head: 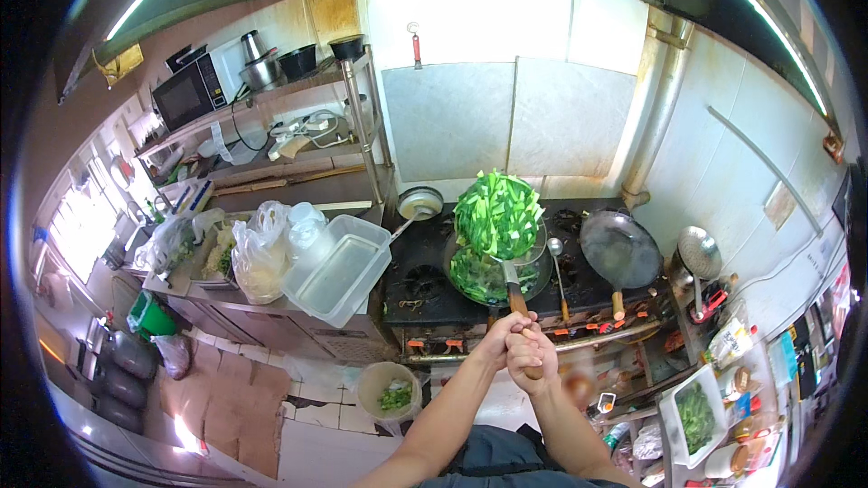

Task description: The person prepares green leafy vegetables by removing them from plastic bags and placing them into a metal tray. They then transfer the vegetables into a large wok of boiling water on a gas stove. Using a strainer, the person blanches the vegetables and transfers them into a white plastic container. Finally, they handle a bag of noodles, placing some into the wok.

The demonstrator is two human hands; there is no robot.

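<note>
Both my hands grip the wooden handle of a wide metal strainer (533, 252), my left hand (500, 341) nearer its head and my right hand (533, 356) close to the handle's end. Chopped green leafy vegetables (497, 213) are heaped in the strainer, which is over a wok (542, 278). More chopped greens (477, 276) lie in that wok on the black stove (420, 305). Beside it, to the right, rests a metal ladle (556, 248). Farther right a second wok (620, 249) with a wooden handle sits on the stove; light haze hangs in it.
A translucent plastic tub (336, 271) and a filled plastic bag (261, 254) stand on the left counter. A small pot (420, 203) holds a ladle behind the stove's left side. A perforated skimmer (698, 254) and a white tray of greens (696, 417) are at right. A bucket (388, 390) stands on the floor.
</note>
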